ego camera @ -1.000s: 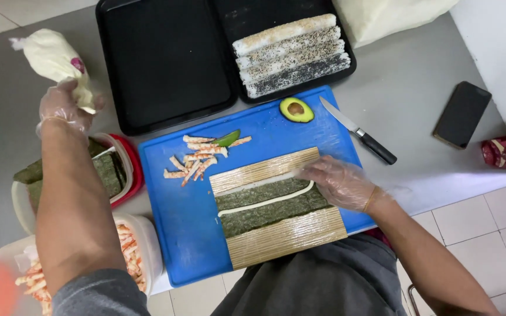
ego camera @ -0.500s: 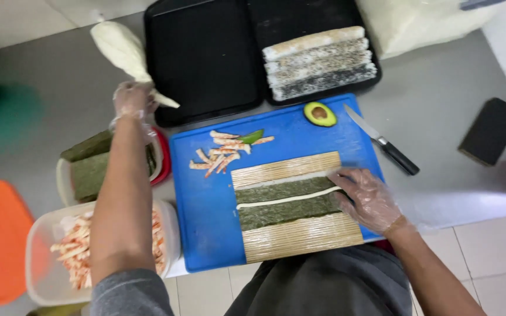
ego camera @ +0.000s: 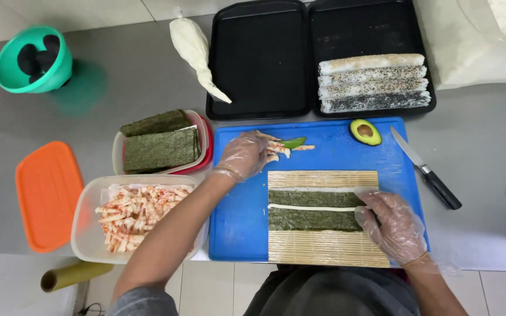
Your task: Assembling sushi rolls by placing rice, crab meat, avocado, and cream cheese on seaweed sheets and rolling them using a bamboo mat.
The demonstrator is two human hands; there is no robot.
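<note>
Overhead view of a blue cutting board (ego camera: 238,228) bearing a bamboo rolling mat (ego camera: 323,248). Your gloved left hand (ego camera: 242,155) rests on a small heap of crab-stick strips (ego camera: 276,149) and a green avocado slice (ego camera: 294,142) at the board's upper left; its fingers are curled over the strips, though whether they pinch any cannot be told from this view. The nori sheet (ego camera: 311,219) lies on the mat, down and to the right of that hand, its long axis running left to right, with a white line of sauce (ego camera: 311,207) along the same axis. Your gloved right hand (ego camera: 395,225) presses the sheet's right end, fingers together and flat, clamped on nothing. The left hand is the nearer to the filling; the right is the nearer to the knife (ego camera: 426,169) and avocado half (ego camera: 365,131).
</note>
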